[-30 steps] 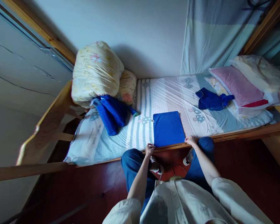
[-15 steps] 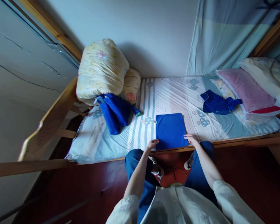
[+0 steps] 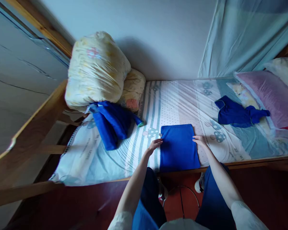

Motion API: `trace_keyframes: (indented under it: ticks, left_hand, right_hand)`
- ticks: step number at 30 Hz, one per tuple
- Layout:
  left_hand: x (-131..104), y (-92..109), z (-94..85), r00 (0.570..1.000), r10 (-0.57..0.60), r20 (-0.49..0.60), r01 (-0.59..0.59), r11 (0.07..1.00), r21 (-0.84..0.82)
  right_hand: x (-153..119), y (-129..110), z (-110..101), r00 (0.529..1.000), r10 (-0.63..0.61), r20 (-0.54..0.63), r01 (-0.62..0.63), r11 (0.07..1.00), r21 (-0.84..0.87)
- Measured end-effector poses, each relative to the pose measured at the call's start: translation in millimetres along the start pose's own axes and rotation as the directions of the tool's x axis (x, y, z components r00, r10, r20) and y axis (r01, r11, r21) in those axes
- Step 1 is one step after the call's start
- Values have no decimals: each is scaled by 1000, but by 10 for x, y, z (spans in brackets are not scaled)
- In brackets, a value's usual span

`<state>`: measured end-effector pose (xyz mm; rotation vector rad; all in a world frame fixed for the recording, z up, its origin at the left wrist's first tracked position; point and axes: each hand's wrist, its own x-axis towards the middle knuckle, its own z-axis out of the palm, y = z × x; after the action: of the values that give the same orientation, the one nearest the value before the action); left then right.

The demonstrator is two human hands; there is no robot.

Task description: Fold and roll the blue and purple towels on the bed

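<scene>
A flat, nearly square piece of blue fabric (image 3: 179, 148) lies at the bed's front edge, with a small pale tag at its left side. I cannot tell if it is a folded garment or a cover. My left hand (image 3: 155, 145) is at its left edge, fingers stretched out, the tips touching the fabric. At the opposite edge is my right hand (image 3: 200, 140), its fingers extended and the tips by the border. Neither hand is closed around it. A crumpled dark blue garment (image 3: 237, 111) lies to the right, and a blue garment (image 3: 112, 123) lies to the left.
A bulky cream quilt (image 3: 97, 72) is piled on the bed's left end, above the left garment. A pink pillow (image 3: 266, 92) lies at the right end. The patterned sheet (image 3: 180, 102) covers the bed. A wooden bed rail (image 3: 36, 127) stands left; a curtain (image 3: 242, 41) hangs behind.
Both hands have slid along the fabric's sides, away from me, from near its front corners to about mid-side. My view has come closer to the bed. The fabric still lies flat.
</scene>
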<state>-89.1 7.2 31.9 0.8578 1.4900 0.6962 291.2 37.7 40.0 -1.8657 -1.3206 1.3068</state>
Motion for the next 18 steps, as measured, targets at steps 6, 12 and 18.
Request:
trace_keyframes:
  ticks: [6, 12, 18]
  left_hand:
    - [354, 68, 48, 992, 105, -64, -99, 991, 93]
    - [659, 243, 207, 914, 336, -226, -194, 854, 482]
    - [842, 397, 246, 863, 488, -133, -242, 630, 738]
  right_hand:
    - [348, 52, 74, 999, -39, -14, 38, 995, -88]
    - [410, -18, 152, 996, -80, -27, 71, 967, -243]
    - [323, -68, 221, 992, -129, -4, 119, 924, -364]
